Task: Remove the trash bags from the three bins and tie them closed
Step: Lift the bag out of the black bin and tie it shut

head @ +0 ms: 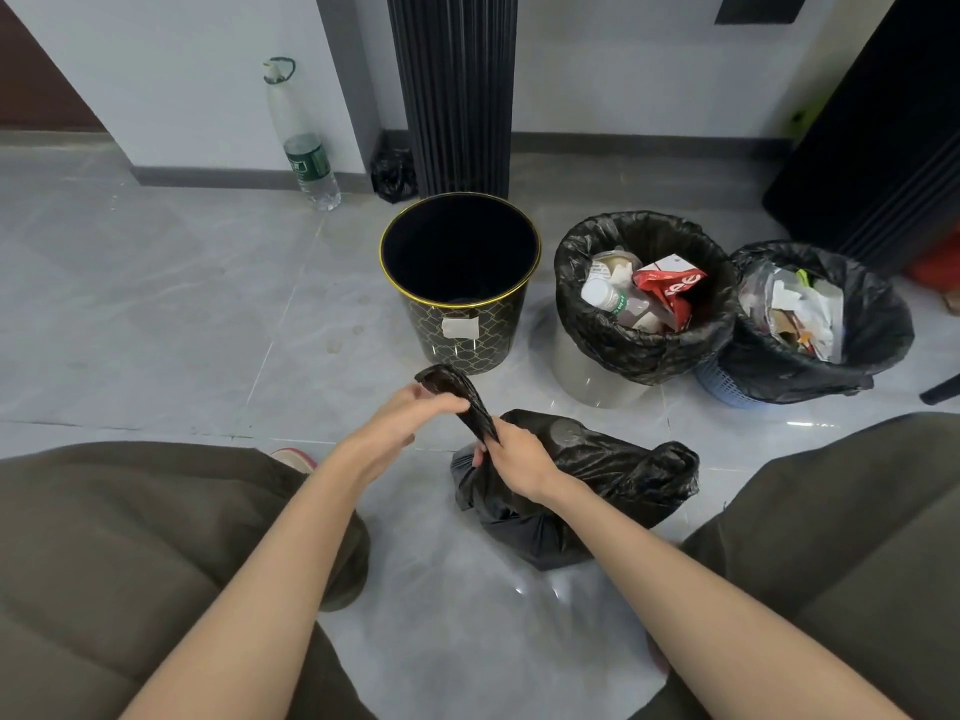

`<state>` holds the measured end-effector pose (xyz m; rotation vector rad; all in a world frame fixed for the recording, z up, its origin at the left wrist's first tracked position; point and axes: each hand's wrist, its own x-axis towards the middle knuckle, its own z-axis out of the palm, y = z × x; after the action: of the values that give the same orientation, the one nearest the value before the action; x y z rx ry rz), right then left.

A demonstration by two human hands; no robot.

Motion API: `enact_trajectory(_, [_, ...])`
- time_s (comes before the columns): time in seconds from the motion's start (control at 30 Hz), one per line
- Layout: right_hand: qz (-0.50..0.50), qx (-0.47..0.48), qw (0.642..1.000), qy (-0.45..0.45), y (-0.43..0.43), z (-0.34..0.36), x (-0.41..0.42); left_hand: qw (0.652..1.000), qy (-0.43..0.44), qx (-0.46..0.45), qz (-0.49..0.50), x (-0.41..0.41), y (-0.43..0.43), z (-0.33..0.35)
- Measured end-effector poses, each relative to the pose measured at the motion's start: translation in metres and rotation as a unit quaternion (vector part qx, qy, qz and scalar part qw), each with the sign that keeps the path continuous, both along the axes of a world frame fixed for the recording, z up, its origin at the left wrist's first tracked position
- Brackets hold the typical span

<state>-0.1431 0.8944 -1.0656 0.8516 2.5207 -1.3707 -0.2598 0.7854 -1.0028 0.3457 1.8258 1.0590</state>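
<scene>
Floor [182,304] fills most of the view, glossy grey tile. What stands on it?

Three bins in a row near the wall. The black bin [462,330] with the gold rim, on the left, shows its bare dark inside. The clear bin [582,374] in the middle wears a black liner [644,356] folded over its rim. The blue basket bin [714,384] on the right wears a second liner [878,324]. Both hold rubbish [649,293].

And the bag that is out?

The black trash bag [597,475] lies bulging on the tile in front of the bins, between the person's legs [104,537]. Its neck [467,397] is twisted into a rope rising to the left.

Who has hold of it?

Both hands. The left hand [410,423] has its fingers curled round the upper neck. The right hand [514,454] grasps the neck lower down, where it meets the bag's body.

Anything smaller?

A plastic bottle [304,142] leans against the wall, well left of the bins. A small crumpled bag [393,171] sits at the foot of the ribbed column [452,96].
</scene>
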Motion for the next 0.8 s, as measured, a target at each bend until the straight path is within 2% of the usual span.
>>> enact_trajectory(0.1, [0.025, 0.008, 1.000, 0.000, -0.001, 0.002, -0.002, 0.998, 0.025, 0.002, -0.056, 0.013, 0.004, -0.014])
enact_trajectory(0.17, [0.040, 0.015, 0.999, 0.000, -0.002, 0.000, -0.003, 0.997, 0.081, 0.011, -0.018, 0.018, 0.009, -0.021])
enact_trajectory(0.23, [0.042, 0.014, 0.999, 0.001, -0.004, -0.004, -0.004, 0.994, 0.095, 0.042, 0.018, 0.023, 0.015, -0.021])
enact_trajectory(0.3, [0.037, 0.022, 0.999, 0.013, -0.002, -0.007, -0.002, 0.992, 0.089, 0.064, 0.066, 0.028, 0.022, -0.020])
enact_trajectory(0.43, [0.081, 0.138, 0.986, 0.052, 0.014, 0.000, 0.011, 0.979, 0.021, 0.108, 0.171, 0.024, 0.027, -0.022])
enact_trajectory(0.53, [0.120, 0.229, 0.966, -0.016, 0.028, 0.010, 0.028, 0.959, -0.042, 0.141, 0.240, 0.019, 0.030, -0.026])
enact_trajectory(0.63, [0.139, 0.251, 0.953, -0.094, 0.039, 0.016, 0.051, 0.943, -0.085, 0.164, 0.277, 0.016, 0.033, -0.031])
enact_trajectory(0.73, [0.120, 0.267, 0.941, -0.170, 0.048, 0.018, 0.071, 0.943, -0.078, 0.150, 0.288, 0.017, 0.035, -0.032])
enact_trajectory(0.8, [0.068, 0.276, 0.937, -0.204, 0.052, 0.015, 0.081, 0.956, -0.036, 0.128, 0.262, 0.020, 0.036, -0.030])
